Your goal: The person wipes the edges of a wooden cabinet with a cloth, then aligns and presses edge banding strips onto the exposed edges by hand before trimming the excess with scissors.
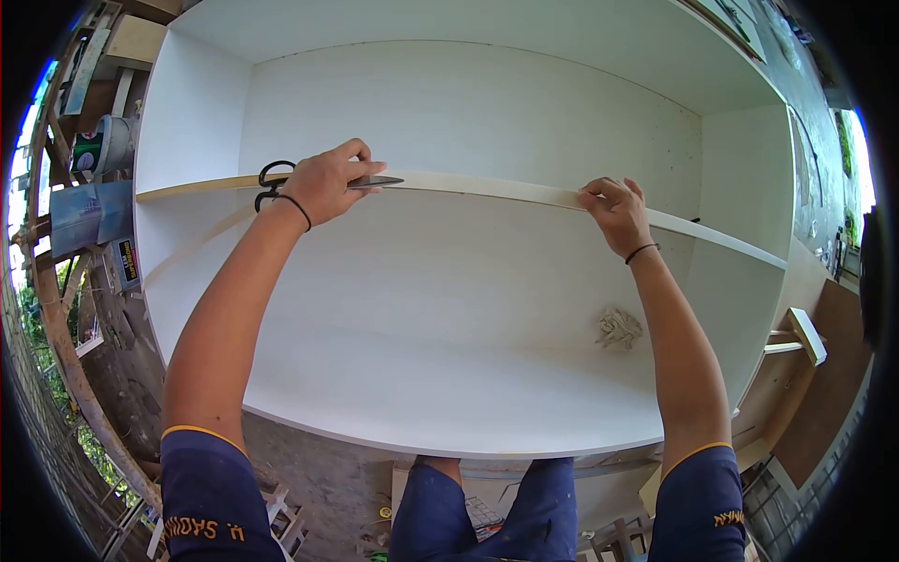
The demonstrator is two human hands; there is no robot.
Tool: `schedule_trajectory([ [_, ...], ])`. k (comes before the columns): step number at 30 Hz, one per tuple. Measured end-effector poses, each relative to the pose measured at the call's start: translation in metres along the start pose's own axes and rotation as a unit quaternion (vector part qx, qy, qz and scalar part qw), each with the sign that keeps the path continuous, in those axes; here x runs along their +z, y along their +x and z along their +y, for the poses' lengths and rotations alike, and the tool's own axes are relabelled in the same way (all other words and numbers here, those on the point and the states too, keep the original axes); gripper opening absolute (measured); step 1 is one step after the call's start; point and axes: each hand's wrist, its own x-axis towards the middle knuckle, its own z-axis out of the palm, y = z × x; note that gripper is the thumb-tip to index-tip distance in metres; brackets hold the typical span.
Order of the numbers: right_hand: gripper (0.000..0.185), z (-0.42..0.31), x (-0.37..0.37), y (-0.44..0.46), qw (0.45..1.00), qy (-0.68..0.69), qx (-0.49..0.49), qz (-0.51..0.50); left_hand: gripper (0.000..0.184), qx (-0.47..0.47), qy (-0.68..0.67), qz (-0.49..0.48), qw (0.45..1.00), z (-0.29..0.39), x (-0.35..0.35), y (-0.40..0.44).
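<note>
A white cabinet (pixel 449 281) lies in front of me, crossed by a long divider whose front edge carries a pale strip (pixel 496 190). Scissors with black handles (pixel 274 178) are in my left hand (pixel 325 183), their blades pointing right along the divider edge. That hand is closed around them and rests at the strip. Left of it, a loose length of pale strip (pixel 201 242) hangs below the divider's bare tan edge. My right hand (pixel 618 214) pinches at the strip further right, its fingertips on the divider edge.
A crumpled beige cloth (pixel 619 328) lies inside the cabinet at the lower right. Shelving with a white bucket (pixel 116 142) and blue containers (pixel 91 215) stands at the left. Boards (pixel 829 375) lean at the right. The cabinet's near edge (pixel 449 451) runs above my legs.
</note>
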Motion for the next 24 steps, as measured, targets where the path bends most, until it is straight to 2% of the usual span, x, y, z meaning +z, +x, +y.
schedule_trajectory([
  [8, 0.021, -0.001, -0.001, 0.0, 1.0, -0.002, -0.004, 0.011, 0.025, 0.042, -0.004, 0.004, 0.999, -0.005, 0.008, 0.002],
  [18, 0.023, 0.003, -0.002, -0.001, 1.0, 0.009, -0.006, 0.009, 0.023, 0.037, 0.029, 0.001, 0.999, -0.001, 0.013, 0.004],
  [20, 0.026, -0.005, -0.01, 0.005, 0.998, 0.001, 0.029, -0.055, 0.022, 0.03, 0.052, 0.006, 0.998, 0.001, 0.013, 0.001],
  [21, 0.026, -0.009, -0.009, 0.01, 0.998, 0.002, 0.024, -0.052, 0.022, 0.028, 0.056, 0.009, 0.998, -0.001, 0.012, 0.001],
  [23, 0.03, -0.018, -0.004, 0.015, 0.989, 0.086, 0.083, -0.09, 0.023, 0.036, 0.044, 0.017, 0.998, -0.002, 0.016, 0.001],
  [24, 0.03, -0.026, 0.002, 0.016, 0.988, 0.086, 0.086, -0.092, 0.023, 0.036, 0.042, 0.014, 0.998, -0.002, 0.018, 0.001],
])
